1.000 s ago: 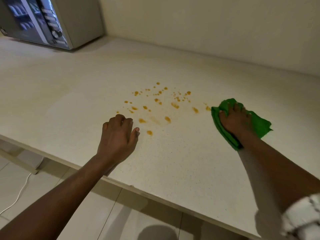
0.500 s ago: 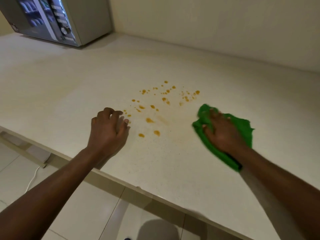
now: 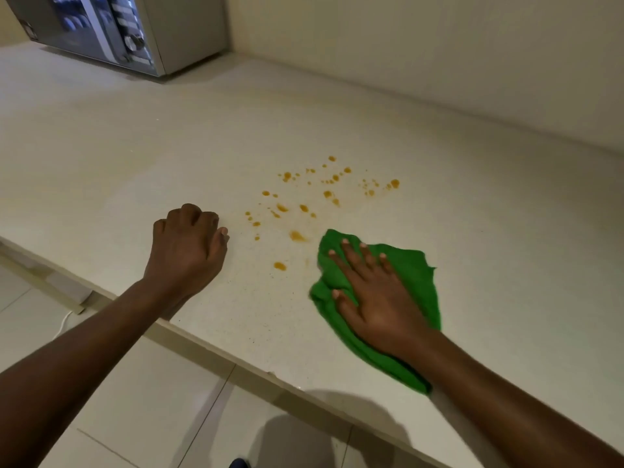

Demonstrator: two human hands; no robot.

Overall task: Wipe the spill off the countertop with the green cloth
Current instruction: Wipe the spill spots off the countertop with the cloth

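Orange-brown spill drops (image 3: 305, 207) are scattered over the middle of the pale countertop (image 3: 169, 146). The green cloth (image 3: 415, 282) lies crumpled on the counter just right of the nearest drops. My right hand (image 3: 374, 295) presses flat on the cloth with fingers spread, pointing toward the spill. Left of the drops, my left hand (image 3: 187, 248) rests on the counter as a loose fist, holding nothing.
A grey microwave (image 3: 118, 28) stands at the back left against the wall. The counter's front edge (image 3: 216, 349) runs diagonally below my hands, with tiled floor (image 3: 141, 400) and a white cable (image 3: 64, 324) beneath. A wall (image 3: 439, 62) borders the counter at the back.
My right hand slid the cloth leftward and toward me across the counter; drops on the spill's right side are gone. The left hand stayed in place, fingers curled tighter.
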